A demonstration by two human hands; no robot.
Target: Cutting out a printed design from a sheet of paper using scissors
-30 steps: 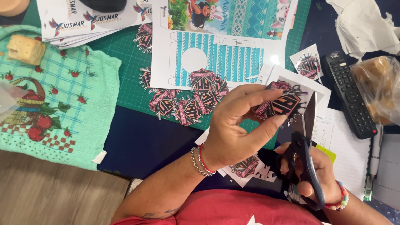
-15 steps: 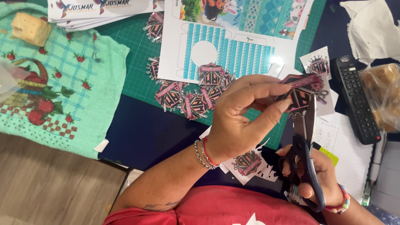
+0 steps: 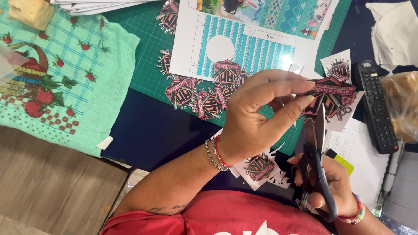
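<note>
Head view: printed cutout (image 3: 332, 92) between left hand (image 3: 257, 115) fingertips, above scissors (image 3: 317, 165).

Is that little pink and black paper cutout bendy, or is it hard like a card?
The pink and black paper cutout is probably thin and bendy: the left hand pinches it by fingertips. It likely weighs almost nothing. Its spiky edges look tearable, since the dark-handled scissors cut it.

Green cutting mat (image 3: 143, 65) at centre. Strawberry-patterned cloth (image 3: 65, 82) at nine o'clock. Black remote control (image 3: 378, 109) at three o'clock. Striped printed sheet (image 3: 248, 43) at twelve o'clock.
</note>
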